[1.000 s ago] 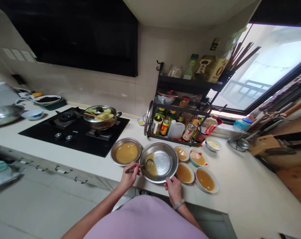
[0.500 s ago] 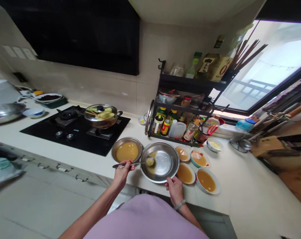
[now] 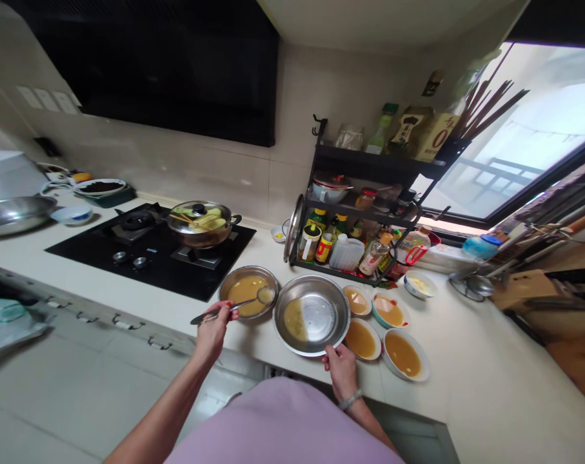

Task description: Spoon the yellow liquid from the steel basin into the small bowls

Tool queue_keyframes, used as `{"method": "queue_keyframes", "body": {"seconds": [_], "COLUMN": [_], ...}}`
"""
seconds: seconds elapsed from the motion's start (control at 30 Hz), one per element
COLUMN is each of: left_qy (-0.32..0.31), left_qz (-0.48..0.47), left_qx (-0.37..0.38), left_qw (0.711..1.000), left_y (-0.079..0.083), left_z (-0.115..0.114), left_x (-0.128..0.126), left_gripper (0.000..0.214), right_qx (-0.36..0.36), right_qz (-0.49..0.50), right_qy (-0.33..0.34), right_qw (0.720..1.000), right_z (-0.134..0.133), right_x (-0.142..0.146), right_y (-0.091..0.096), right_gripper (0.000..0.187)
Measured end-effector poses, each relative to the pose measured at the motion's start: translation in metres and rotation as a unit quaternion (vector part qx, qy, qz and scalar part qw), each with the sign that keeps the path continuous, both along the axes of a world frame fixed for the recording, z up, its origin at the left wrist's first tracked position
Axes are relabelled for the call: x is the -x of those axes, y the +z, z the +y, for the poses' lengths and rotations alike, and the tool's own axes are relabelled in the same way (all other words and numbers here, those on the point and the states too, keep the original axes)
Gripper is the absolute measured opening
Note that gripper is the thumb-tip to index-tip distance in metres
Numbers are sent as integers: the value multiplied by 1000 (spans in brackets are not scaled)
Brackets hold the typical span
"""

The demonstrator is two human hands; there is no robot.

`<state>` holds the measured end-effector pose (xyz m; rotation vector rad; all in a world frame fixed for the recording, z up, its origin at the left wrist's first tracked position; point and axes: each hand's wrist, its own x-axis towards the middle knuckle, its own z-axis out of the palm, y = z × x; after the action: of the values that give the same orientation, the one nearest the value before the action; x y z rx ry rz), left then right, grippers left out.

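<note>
My left hand point(image 3: 213, 330) is closed round the dark handle of a ladle point(image 3: 246, 301). The ladle's small round bowl is over the right side of a metal bowl point(image 3: 224, 312) of yellow-brown liquid. Beside it stands a wider metal basin point(image 3: 338, 316), tipped slightly, with shallow liquid pooled on its left side. My right hand point(image 3: 340, 366) pinches the basin's rim at the lower right. Close by on the right are several bowls of the same liquid, among them a white bowl point(image 3: 424, 370) and a green-rimmed bowl point(image 3: 380, 317).
A lidded pan point(image 3: 202, 238) of pale green food, chopsticks across it, sits on the black stove point(image 3: 99, 254). Behind the bowls stands a black rack point(image 3: 369, 219) of bottles and jars. A knife block point(image 3: 522, 287) and a bowl of chopped pieces point(image 3: 420, 285) are at the right.
My left hand has moved the ladle left, from the wide basin to over the smaller metal bowl. More liquid shows in the basin. My right hand stays at its rim.
</note>
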<state>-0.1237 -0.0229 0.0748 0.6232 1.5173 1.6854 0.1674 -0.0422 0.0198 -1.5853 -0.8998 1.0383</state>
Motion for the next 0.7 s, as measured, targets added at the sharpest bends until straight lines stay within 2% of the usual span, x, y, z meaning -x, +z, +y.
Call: {"method": "queue_keyframes", "body": {"seconds": [0.07,0.13,0.23,0.33,0.4,0.5,0.6,0.7], "left_qy": [-22,-59,-110,-130,-128,-143,-194,-254], "left_qz": [85,191,346,448,472,462,440,442], "left_qx": [7,-24,-107,-158,-177,-205,-231,-233], "left_qw": [996,979,926,870,854,851,846,828], "left_y": [0,-1,-6,-9,-9,-10,-15,-22], "left_z": [-3,-6,-11,-13,-14,-13,-12,-11], "left_x": [6,10,13,9,2,-15,-35,-55], "left_gripper": [25,20,13,13,14,13,15,17], "right_qx": [-3,-5,-3,-1,-4,-7,-5,-4], "right_qz": [-1,-2,-3,1,3,1,3,9], "right_qy": [2,4,5,4,3,-3,-7,-7], "right_qw": [1000,1000,1000,1000,1000,1000,1000,1000], "right_z": [0,0,-1,-2,-2,-3,-3,-3], "right_x": [0,1,1,2,2,3,4,5], "right_y": [1,2,4,4,4,3,5,7], "right_gripper": [21,21,20,20,20,21,22,21]}}
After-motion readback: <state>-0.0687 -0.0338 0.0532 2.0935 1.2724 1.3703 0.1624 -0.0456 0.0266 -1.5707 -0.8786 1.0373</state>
